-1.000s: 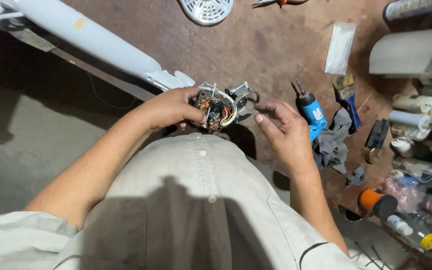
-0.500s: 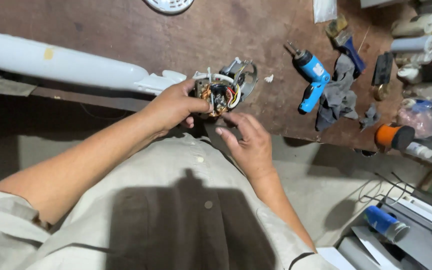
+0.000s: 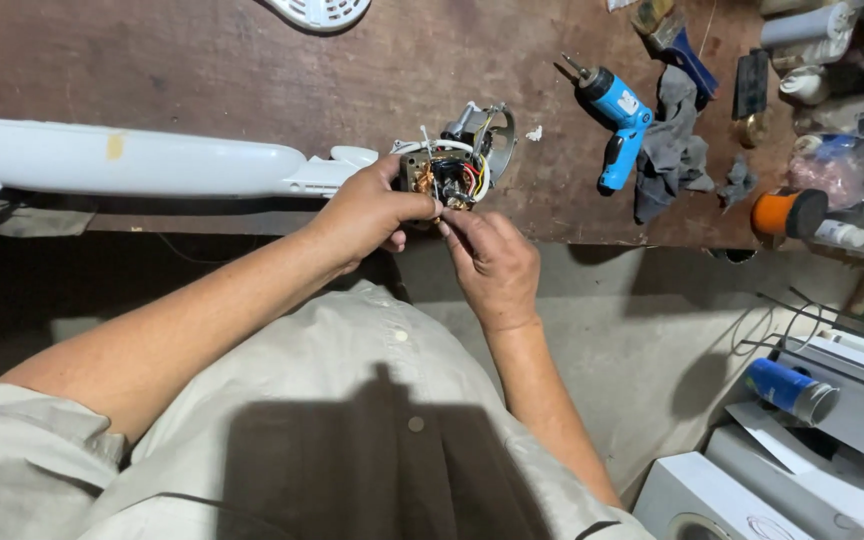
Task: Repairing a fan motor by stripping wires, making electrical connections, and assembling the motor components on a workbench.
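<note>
Vs half a second ago: view has drifted a bit, motor assembly (image 3: 450,170) sits at the same spot at the near edge of the workbench (image 3: 252,70). Right hand (image 3: 492,262) has closed in: fingertips now right at the lower edge of the assembly, next to the left thumb. A second ago that hand was off to the right, clear of the part. Left hand (image 3: 367,212) grip unchanged.

Grip state: left hand wrapped around the left and lower side of the assembly, fingers closed on it, thumb on top. Right hand pinching narrow at the bottom of the part, fingertips meeting at the wiring; can't tell if it actually has a wire or just touches.

Part itself: small exposed electric motor, copper windings visible, bundle of red, yellow, black and white wires looped over the front, grey metal bracket and a curved rim piece on the far right side. A white cable runs over the top. It sits at the end of a long white plastic pole housing (image 3: 132,160) that lies across the bench to the left, the two touching.

Around: blue cordless screwdriver (image 3: 617,120) to the right on the bench, well apart, lying against a grey rag (image 3: 670,150). Orange-capped container (image 3: 790,212) at the right edge. White grille (image 3: 320,10) at the top edge. Blue can (image 3: 790,388) lower right, off the bench.
</note>
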